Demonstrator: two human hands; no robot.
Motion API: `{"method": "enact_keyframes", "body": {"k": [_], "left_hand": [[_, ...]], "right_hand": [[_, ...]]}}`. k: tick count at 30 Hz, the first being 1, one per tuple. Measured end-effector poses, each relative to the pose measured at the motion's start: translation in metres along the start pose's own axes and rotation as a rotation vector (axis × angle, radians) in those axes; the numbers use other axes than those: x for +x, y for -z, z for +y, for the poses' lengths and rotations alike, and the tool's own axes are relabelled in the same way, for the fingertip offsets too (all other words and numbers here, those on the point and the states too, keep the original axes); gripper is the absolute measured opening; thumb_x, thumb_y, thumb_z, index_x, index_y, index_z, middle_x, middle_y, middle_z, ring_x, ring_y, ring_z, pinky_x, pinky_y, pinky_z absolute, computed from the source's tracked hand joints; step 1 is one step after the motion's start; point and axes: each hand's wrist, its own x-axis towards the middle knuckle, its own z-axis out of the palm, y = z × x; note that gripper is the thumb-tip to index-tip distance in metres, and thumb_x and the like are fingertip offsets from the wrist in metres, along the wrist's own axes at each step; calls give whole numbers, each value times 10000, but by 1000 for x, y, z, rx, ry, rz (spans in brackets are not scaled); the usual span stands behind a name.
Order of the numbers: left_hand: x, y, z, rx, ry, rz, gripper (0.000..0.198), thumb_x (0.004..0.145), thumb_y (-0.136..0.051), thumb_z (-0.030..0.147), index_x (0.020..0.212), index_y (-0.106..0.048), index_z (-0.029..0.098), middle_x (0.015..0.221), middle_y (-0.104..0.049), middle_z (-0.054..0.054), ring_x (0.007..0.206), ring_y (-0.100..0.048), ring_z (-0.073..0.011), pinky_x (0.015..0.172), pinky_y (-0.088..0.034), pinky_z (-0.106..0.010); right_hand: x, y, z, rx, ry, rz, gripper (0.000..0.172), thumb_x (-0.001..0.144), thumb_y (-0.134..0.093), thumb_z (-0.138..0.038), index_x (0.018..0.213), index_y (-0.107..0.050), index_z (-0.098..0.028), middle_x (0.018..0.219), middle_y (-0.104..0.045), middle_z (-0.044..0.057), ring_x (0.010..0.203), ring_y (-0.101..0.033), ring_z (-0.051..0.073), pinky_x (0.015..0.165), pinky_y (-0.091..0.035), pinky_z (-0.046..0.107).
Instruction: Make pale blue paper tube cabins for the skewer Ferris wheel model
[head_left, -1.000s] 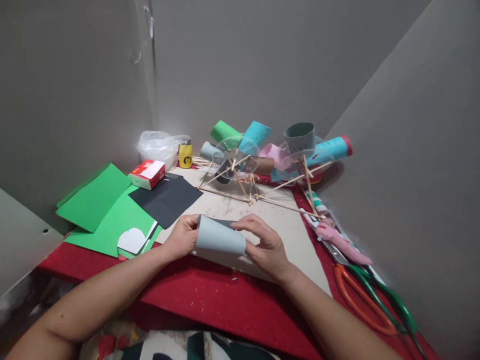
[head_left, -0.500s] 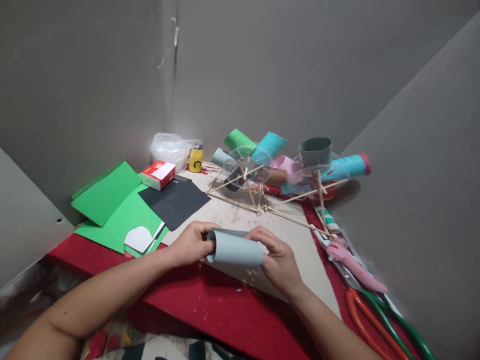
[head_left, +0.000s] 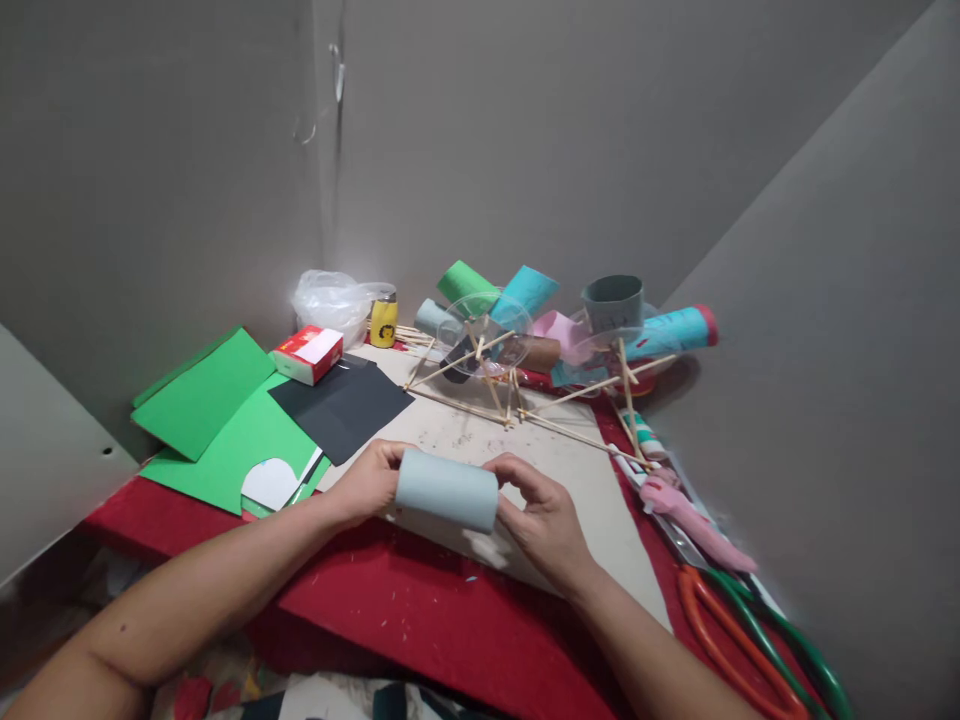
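Grey-blue paper or thin card, one roll (head_left: 448, 490): held in the air over the front of the pale board (head_left: 577, 530) on the bench (head_left: 420, 610), lying nearly level, long side toward the person.

Handling, as judged from where I stand: very light; springy rather than stiff; matt, so unlikely to slip; easily creased or flattened by a hard pinch. Best hold: lightly by the two end rims, the middle left unpressed. Whether its seam is fastened, I cannot tell.

Left hand (head_left: 373, 485): grasping the left end of the roll, fingertips mostly hidden by it.

Right hand (head_left: 546, 515): thumb and forefinger curled about the right end of the roll, grip loose-looking.

Changes against half a second ago: roll turned, so its left opening and the far edge of paper then seen above it no longer show; outline now reads as an even tube. Both hands remain at their ends.

Nearby, unhandled: black sheet (head_left: 337, 405), beyond the left hand; stick frames (head_left: 585, 438), behind the roll; shears (head_left: 742, 640), on the bench beyond the right forearm.
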Motion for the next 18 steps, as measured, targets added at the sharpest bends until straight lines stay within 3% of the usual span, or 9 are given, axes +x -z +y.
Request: {"method": "enact_keyframes", "body": {"k": [4,7,15,18], "left_hand": [[6,10,-6,-51,-65,13,114,562,-691,185,635,-632,120,488,-529,35,432,-453,-76,436,-342,-184],[9,16,-12,-94,-92,43,143,586,-708,207,682,-654,116,542,-569,16,473,-485,-87,483,-380,-205],[9,10,-6,-85,-40,80,343,536,-830,329,789,-712,129,766,-696,-51,660,-596,-158,607,-463,-254],[11,10,-8,-64,-78,93,356,518,-844,354,765,-704,140,746,-686,-38,652,-583,-154,595,-456,-245]], "right_hand": [[0,3,-9,30,48,134,97,837,-625,-248,748,-617,-209,688,-591,11,658,-542,164,625,-428,283],[0,3,-14,51,68,166,171,859,-608,-253,695,-603,-205,639,-576,4,610,-526,151,596,-423,280],[-2,-7,-18,129,19,47,152,833,-632,-289,721,-662,-189,650,-634,15,604,-561,150,566,-431,266],[-2,-7,-17,177,-50,10,174,841,-606,-290,715,-657,-182,662,-632,13,622,-562,145,575,-422,253]]}}
